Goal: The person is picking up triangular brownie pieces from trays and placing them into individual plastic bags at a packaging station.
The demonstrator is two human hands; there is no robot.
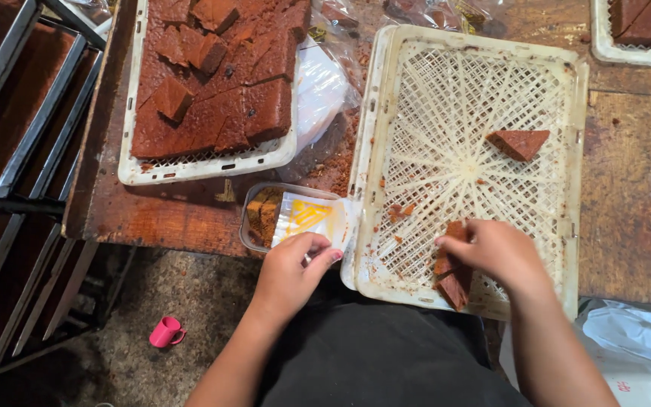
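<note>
While the left hand point(291, 267) pinches a clear plastic box point(289, 217), the right hand point(491, 252) closes its fingers on soft, crumbly-looking cake wedges point(452, 280) in the white tray point(566, 188), best gripped gently by their sides.

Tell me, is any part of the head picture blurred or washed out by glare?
Head view: the right hand over the cake pieces is softened by motion blur; the plastic bag beside the full tray glares white; the left hand on the clear packet looks sharp; the floor lies in shadow.
</note>
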